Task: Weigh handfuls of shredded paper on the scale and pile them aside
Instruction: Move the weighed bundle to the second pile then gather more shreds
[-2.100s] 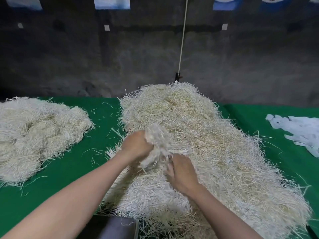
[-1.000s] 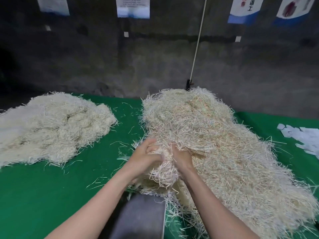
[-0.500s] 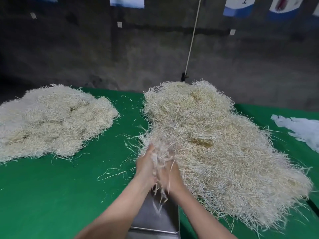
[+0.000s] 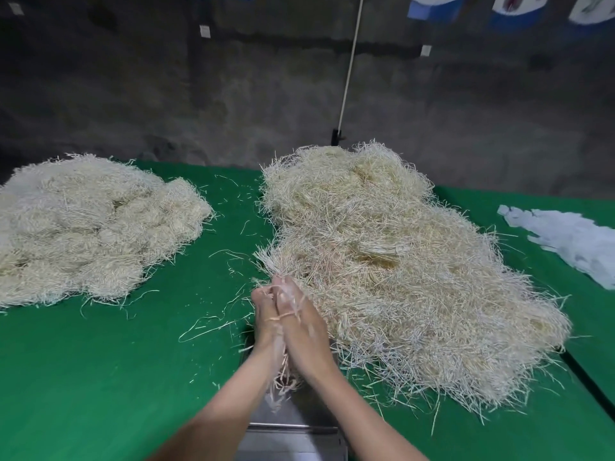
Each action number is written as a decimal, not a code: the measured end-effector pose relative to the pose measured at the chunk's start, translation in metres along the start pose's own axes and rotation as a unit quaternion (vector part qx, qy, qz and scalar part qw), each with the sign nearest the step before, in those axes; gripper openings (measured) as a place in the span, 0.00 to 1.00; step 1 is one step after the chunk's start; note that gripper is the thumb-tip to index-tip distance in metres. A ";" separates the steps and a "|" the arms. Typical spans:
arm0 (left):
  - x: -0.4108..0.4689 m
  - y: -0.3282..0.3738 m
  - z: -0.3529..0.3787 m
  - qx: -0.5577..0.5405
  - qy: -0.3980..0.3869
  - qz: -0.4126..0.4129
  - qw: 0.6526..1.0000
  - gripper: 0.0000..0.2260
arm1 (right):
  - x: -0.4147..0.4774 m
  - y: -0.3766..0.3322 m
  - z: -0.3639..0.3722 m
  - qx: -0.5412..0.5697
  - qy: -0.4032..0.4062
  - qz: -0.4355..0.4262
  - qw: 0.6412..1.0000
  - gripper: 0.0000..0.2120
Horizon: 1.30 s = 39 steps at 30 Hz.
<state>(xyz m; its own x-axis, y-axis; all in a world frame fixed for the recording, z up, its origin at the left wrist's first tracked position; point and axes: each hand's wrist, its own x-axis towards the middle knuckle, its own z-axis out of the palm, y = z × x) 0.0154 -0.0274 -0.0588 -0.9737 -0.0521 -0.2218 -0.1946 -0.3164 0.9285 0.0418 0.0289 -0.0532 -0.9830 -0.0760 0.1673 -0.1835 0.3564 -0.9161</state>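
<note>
The left grip (image 4: 266, 324) and right grip (image 4: 307, 327) were pressed together palm to palm, fingers near straight, squeezing shreds (image 4: 282, 382) between them above the scale (image 4: 293, 419). The heap (image 4: 392, 261) lay just beside, on the green worktop (image 4: 116, 377).

We have a single view, from a wide-angle camera worn on the head. It faces forward and down across the green desk (image 4: 100, 377), near enough that the left hand (image 4: 264, 322) and right hand (image 4: 307, 327) sit mid-frame, forearms (image 4: 216, 410) entering from the bottom edge. The dark wall (image 4: 166, 94) behind fills the top third.
</note>
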 end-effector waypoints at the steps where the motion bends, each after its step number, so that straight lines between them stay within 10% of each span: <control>1: -0.002 0.003 0.000 0.010 -0.003 -0.009 1.000 0.19 | 0.005 0.002 -0.005 0.035 0.026 0.019 0.999 0.20; 8: -0.010 0.012 -0.020 0.132 -0.087 0.055 0.986 0.43 | 0.035 0.015 -0.035 0.224 0.211 0.161 0.938 0.11; 11: -0.012 -0.006 -0.020 0.006 -0.143 -0.020 0.990 0.49 | 0.038 0.015 -0.028 0.309 0.193 0.240 0.900 0.22; 15: 0.009 -0.013 -0.028 0.081 -0.002 0.002 0.997 0.35 | 0.010 0.037 -0.028 0.069 0.098 0.184 0.976 0.26; 20: 0.008 -0.039 -0.045 0.189 -0.045 -0.077 0.978 0.31 | -0.021 0.065 -0.049 0.031 -0.103 0.128 0.986 0.28; 39: -0.022 -0.036 -0.074 0.243 0.105 0.075 0.961 0.08 | -0.025 0.082 -0.049 -0.032 -0.035 0.156 0.987 0.23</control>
<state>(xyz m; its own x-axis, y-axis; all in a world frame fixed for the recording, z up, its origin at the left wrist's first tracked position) 0.0531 -0.0851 -0.1095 -0.9597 -0.2689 -0.0817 -0.1353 0.1872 0.9729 0.0508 0.1056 -0.1149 -0.9890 -0.0169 -0.1471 0.1255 0.4313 -0.8935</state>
